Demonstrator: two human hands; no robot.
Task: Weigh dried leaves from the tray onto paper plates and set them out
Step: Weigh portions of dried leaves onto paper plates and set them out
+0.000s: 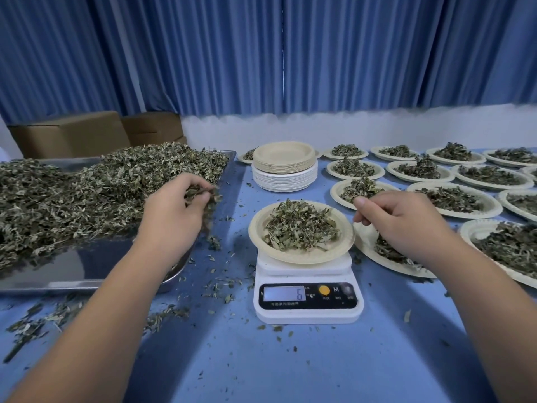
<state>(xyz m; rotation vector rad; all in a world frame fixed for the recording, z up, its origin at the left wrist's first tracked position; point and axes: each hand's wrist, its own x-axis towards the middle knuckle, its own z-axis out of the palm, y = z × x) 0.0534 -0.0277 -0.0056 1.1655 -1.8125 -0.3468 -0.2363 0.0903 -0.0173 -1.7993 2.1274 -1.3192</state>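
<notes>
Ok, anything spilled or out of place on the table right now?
Yes. Loose leaf bits lie scattered over the blue table between the steel tray and the scale, and along the tray's front edge. The left hand grips more dried leaves at the tray's right edge, so more may drop.

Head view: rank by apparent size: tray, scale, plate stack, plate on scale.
1. tray
2. scale and plate on scale: look about alike, not ranked
3. plate stack: looks smallest, but it sits farther from the camera
</notes>
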